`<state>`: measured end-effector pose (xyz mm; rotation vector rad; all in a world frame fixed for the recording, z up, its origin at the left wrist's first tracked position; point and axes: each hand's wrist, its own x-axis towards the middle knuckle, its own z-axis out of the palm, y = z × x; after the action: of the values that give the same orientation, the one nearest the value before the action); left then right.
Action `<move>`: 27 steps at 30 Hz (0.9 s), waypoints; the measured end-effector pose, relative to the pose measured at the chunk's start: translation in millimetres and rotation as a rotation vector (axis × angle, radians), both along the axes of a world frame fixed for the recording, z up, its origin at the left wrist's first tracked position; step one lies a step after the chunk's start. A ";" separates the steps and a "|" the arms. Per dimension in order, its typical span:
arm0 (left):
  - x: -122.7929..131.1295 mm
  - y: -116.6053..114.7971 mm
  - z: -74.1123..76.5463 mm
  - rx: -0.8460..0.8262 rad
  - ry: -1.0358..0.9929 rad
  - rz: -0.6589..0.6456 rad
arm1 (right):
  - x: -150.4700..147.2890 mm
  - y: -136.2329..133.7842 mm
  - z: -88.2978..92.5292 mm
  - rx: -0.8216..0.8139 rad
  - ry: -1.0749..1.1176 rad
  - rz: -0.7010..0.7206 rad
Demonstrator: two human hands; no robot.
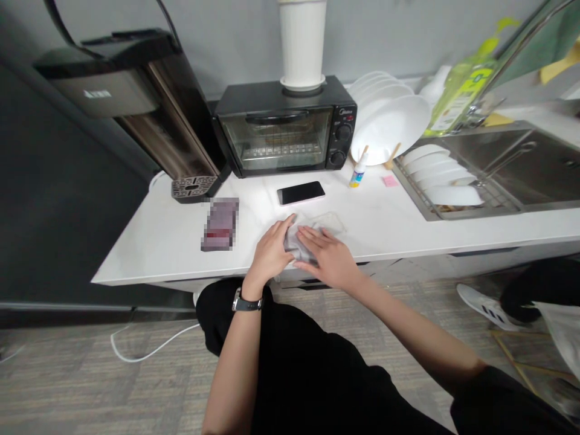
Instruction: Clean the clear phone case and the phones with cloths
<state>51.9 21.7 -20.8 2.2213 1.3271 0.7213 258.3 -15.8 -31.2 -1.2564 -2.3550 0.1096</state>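
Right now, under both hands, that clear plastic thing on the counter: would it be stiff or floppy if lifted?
Probably floppy: the clear plastic piece looks thin and crumpled where the left hand and right hand press it. Likely very light, since the white counter shows through it. Its glossy surface suggests it may slide easily on the smooth top when pushed.

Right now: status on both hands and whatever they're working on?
Left hand and right hand both pressed on the clear plastic piece, flat on counter. Phone behind, apart. Nothing between.
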 end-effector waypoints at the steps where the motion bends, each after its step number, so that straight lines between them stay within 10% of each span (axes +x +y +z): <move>1: 0.5 0.1 -0.3 -0.001 -0.006 0.004 | 9.3 5.7 -0.3 0.008 -0.010 -0.071; 5: 1.6 0.8 -1.6 0.005 -0.021 0.018 | 25.3 10.5 -3.7 0.029 -0.039 -0.306; 11: 0.4 0.2 -1.1 -0.005 -0.034 0.017 | -0.4 -5.1 -3.4 0.002 -0.022 0.019; 17: 1.2 0.1 -1.7 0.014 -0.027 0.016 | 16.4 12.6 -4.4 0.057 -0.006 -0.283; 22: 1.0 0.0 -1.9 0.012 -0.028 0.027 | 5.4 4.2 -3.6 0.041 -0.018 -0.061; 27: 1.3 0.3 -2.6 0.027 -0.021 0.025 | 26.2 15.1 -2.8 0.037 0.005 -0.221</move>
<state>53.2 21.9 -23.4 2.2156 1.3450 0.7738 284.5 -0.7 -34.0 -1.4854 -2.1865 -0.0021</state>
